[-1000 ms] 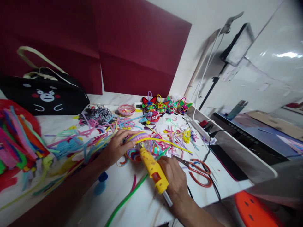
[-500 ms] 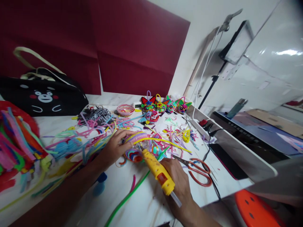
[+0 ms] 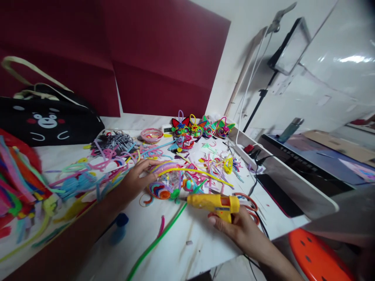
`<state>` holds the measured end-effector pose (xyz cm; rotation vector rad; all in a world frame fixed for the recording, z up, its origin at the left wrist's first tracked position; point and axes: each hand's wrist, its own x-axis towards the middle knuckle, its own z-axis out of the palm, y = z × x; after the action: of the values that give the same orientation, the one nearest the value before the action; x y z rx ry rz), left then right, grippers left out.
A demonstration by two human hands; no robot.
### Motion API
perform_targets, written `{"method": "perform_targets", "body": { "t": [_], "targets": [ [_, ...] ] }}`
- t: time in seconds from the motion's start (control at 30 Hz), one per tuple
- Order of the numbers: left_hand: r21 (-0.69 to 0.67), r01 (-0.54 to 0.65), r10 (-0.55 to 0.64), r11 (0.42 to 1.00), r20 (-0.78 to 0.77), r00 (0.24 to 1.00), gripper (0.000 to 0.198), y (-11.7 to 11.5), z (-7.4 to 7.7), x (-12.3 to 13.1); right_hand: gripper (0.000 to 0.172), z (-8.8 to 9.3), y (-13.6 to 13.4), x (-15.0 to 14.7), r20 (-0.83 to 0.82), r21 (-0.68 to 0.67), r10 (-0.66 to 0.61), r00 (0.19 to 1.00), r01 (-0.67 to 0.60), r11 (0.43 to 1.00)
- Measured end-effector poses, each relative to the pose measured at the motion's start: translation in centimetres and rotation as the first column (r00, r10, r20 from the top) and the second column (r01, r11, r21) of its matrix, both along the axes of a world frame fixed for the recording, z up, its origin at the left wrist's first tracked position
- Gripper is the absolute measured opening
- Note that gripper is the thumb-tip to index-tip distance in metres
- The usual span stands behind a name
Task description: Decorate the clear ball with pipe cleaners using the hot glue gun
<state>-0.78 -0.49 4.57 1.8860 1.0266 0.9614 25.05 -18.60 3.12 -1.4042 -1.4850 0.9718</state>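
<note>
The right hand (image 3: 240, 231) clenches the yellow plastic glue gun (image 3: 213, 202); the left hand (image 3: 133, 181), grip released, rests on the seemingly unfinished multicoloured pipe-cleaner coil (image 3: 162, 190) beside the nozzle.

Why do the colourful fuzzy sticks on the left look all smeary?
Head view: the fuzzy-stick pile sits at the frame's edge, where the wide lens stretches and blurs; the yellow glue gun in the right hand is sharper; bright glare streaks the white wall.

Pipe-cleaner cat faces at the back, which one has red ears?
The leftmost cat face; the rightmost face has green ears instead.
</note>
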Motion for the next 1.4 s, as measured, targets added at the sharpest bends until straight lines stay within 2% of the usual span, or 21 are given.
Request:
{"method": "perform_targets", "body": {
  "t": [0.1,0.23,0.33,0.4,0.47,0.57,0.67,0.77,0.87,1.0,1.07,1.13,1.23,1.4],
  "targets": [
    [-0.07,0.046,-0.044,0.996,0.039,0.998,0.042,0.2,0.1,-0.2,0.028,0.5,0.0,0.4,-0.134,-0.19,0.128,0.983,-0.152,0.97],
    [-0.105,0.082,-0.079,0.991,0.04,0.996,0.044,0.6,-0.1,-0.6,0.033,0.5,0.1,-0.1,-0.248,-0.272,0.228,0.942,-0.294,0.916],
    [-0.131,0.121,-0.114,0.984,0.061,0.992,0.042,1.0,-0.4,-0.9,0.032,0.0,0.3,-0.3,-0.203,-0.301,0.248,0.947,-0.301,0.905],
    [-0.147,0.131,-0.121,0.98,0.079,0.99,0.041,1.2,-0.7,-1.1,0.024,-0.1,0.4,-0.3,-0.03,-0.259,0.219,0.975,-0.219,0.941],
    [-0.164,0.132,-0.118,0.978,0.093,0.989,0.041,1.3,-0.8,-1.1,0.016,-0.1,0.6,-0.3,0.24,-0.178,0.153,0.959,-0.112,0.978],
    [-0.189,0.106,-0.09,0.976,0.091,0.992,0.043,1.4,-0.7,-1.1,0.013,0.2,0.9,-0.4,0.569,-0.087,0.083,0.818,-0.041,0.995],
    [-0.223,0.076,-0.062,0.972,0.069,0.996,0.044,1.3,-0.6,-1.2,0.018,0.4,1.2,-0.4,0.693,-0.085,0.095,0.714,-0.051,0.995],
    [-0.262,0.068,-0.052,0.963,0.067,0.996,0.046,1.5,-0.7,-1.4,0.019,0.7,1.7,-0.1,0.717,-0.023,0.064,0.694,-0.068,0.997],
    [-0.301,0.076,-0.049,0.951,0.096,0.994,0.047,1.9,-1.1,-1.7,0.018,1.4,2.9,0.4,0.687,0.177,-0.053,0.725,-0.097,0.979],
    [-0.351,0.084,-0.038,0.932,0.136,0.99,0.049,2.0,-1.4,-1.8,0.018,2.3,6.3,0.8,0.606,0.451,-0.156,0.78,-0.175,0.875],
    [-0.361,0.063,-0.015,0.93,0.134,0.991,0.051,1.9,-1.2,-1.7,0.018,2.5,8.3,0.9,0.594,0.526,-0.178,0.785,-0.211,0.824],
    [-0.357,0.041,0.007,0.933,0.133,0.991,0.051,1.8,-1.1,-1.6,0.017,2.4,10.1,0.9,0.603,0.547,-0.172,0.779,-0.246,0.8],
    [-0.351,0.052,0.009,0.935,0.171,0.985,0.053,1.8,-1.1,-1.6,0.016,1.8,11.6,1.1,0.613,0.538,-0.145,0.776,-0.276,0.796],
    [-0.356,0.105,-0.018,0.929,0.239,0.971,0.05,1.9,-1.3,-1.8,0.019,0.6,11.8,1.5,0.567,0.547,-0.148,0.81,-0.236,0.803]
  ]
}}
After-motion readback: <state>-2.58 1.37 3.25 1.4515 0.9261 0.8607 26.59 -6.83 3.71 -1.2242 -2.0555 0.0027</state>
